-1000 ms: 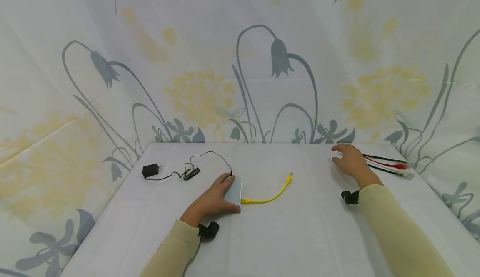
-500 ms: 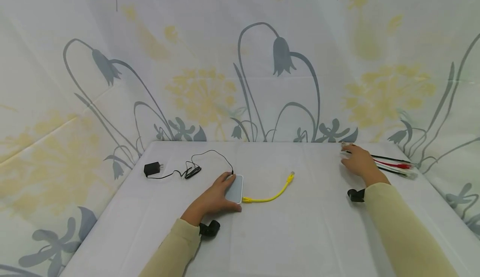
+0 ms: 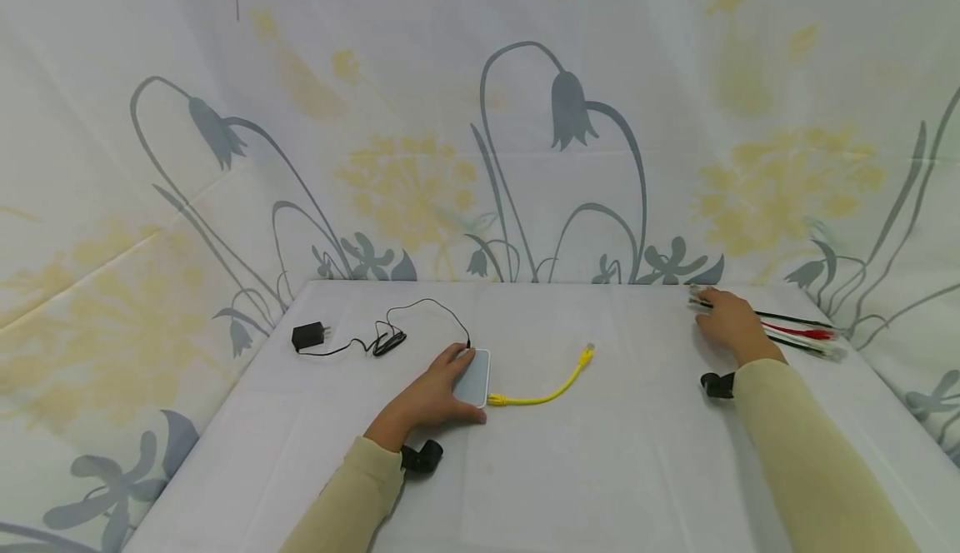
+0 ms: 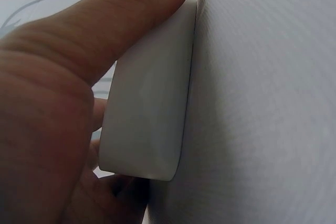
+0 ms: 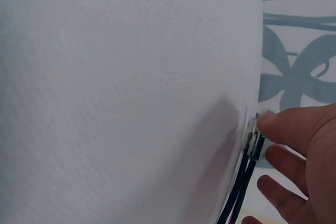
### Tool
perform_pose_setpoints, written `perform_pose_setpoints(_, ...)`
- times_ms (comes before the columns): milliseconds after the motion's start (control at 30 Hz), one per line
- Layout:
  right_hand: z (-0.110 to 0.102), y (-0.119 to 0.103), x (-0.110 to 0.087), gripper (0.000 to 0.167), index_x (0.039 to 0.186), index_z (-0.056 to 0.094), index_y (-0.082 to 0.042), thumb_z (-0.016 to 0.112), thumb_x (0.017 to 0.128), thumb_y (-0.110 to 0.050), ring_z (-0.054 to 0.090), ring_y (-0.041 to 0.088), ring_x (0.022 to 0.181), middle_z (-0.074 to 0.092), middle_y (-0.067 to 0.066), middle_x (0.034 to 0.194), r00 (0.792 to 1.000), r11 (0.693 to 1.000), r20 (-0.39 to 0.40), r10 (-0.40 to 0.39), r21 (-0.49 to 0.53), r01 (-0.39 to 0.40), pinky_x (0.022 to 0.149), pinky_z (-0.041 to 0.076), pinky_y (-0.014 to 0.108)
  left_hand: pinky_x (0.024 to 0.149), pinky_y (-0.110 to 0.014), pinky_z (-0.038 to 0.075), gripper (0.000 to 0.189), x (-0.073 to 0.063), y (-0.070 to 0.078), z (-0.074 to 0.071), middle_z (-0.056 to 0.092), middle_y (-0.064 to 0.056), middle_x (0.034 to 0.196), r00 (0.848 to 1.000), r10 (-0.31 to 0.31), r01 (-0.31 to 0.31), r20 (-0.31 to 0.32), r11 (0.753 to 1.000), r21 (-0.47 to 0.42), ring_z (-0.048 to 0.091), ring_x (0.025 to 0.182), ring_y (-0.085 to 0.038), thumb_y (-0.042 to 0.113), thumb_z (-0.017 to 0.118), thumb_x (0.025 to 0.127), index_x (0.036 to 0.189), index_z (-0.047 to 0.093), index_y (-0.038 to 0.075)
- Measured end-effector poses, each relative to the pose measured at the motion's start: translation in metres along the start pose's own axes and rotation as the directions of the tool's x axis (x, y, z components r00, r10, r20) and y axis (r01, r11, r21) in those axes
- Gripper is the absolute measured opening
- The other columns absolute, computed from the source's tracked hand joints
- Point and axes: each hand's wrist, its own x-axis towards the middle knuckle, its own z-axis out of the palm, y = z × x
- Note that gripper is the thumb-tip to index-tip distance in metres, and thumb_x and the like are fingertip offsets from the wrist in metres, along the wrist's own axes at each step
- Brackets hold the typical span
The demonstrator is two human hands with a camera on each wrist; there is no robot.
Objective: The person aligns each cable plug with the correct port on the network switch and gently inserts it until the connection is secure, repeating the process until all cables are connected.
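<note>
In the head view my left hand [image 3: 431, 395] holds a small white network box [image 3: 474, 380] with a grey top, thumb at its near edge and fingers at its far edge. The left wrist view shows the box's white side [image 4: 149, 103] under the thumb. A short yellow Ethernet cable [image 3: 536, 401] runs from its right side. A thin black power cord [image 3: 448, 311] reaches its far side. At the back right, my right hand [image 3: 727, 324] pinches a black network cable [image 5: 237, 187] near its clear plug; the exact finger contact is partly hidden.
A black power adapter [image 3: 308, 336] lies at the back left, its cord bundled [image 3: 390, 343] beside the box. Several cables, including a red cable [image 3: 806, 332], lie under and right of the right hand. A patterned cloth [image 3: 420, 170] hangs behind the white table [image 3: 562, 478].
My right hand has moved slightly right and closed in on the cable ends at the table's back edge. The left hand stays on the box. The whole head view has shifted a little.
</note>
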Motion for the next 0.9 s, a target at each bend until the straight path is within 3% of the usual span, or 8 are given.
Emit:
perform_pose_setpoints(200,0.003,0.0066,0.0006,0.053,0.14,0.039,0.008,0.041,0.09,-0.008,0.032,0.062,0.126,0.032,0.039,0.144,0.999,0.999,0.011,0.039,-0.015,-0.039,0.101,0.032,0.068,0.112,-0.051,0.032,0.108,0.0,0.0001,0.0021,0.015,-0.005,0.162,1.0,-0.003,0.003,0.006,1.0,0.004,0.022,0.147,-0.031,0.053,0.083,0.069,0.155,0.026,0.019)
perform_pose_setpoints(433,0.0017,0.0103,-0.001,0.047,0.135,0.048,0.005,0.041,0.09,-0.005,0.042,0.061,0.117,0.044,0.04,0.131,0.998,0.997,-0.023,0.065,-0.036,-0.065,0.086,0.036,0.073,0.111,-0.051,0.033,0.108,-0.0015,0.003,0.0014,0.014,-0.005,0.162,1.0,-0.005,0.005,0.007,1.0,0.002,0.023,0.147,-0.031,0.052,0.083,0.069,0.155,0.026,0.019)
perform_pose_setpoints(667,0.0016,0.0083,-0.0026,0.037,0.125,0.059,0.004,0.049,0.093,-0.01,0.045,0.058,0.116,0.049,0.038,0.126,0.996,0.996,-0.02,0.086,-0.023,-0.087,0.084,0.035,0.071,0.113,-0.05,0.031,0.107,-0.0026,0.0031,0.0001,0.015,-0.005,0.162,1.0,0.013,-0.013,0.009,1.0,-0.006,0.021,0.148,-0.03,0.05,0.083,0.07,0.155,0.026,0.018)
perform_pose_setpoints(900,-0.0012,0.0063,-0.0051,0.034,0.122,0.058,0.003,0.05,0.095,-0.015,0.047,0.057,0.112,0.053,0.035,0.125,0.998,0.998,-0.003,0.065,-0.027,-0.065,0.084,0.033,0.069,0.112,-0.051,0.031,0.107,-0.0021,0.0018,-0.0017,0.014,-0.006,0.162,1.0,0.006,-0.006,0.006,1.0,-0.006,0.02,0.148,-0.03,0.052,0.082,0.07,0.155,0.026,0.018)
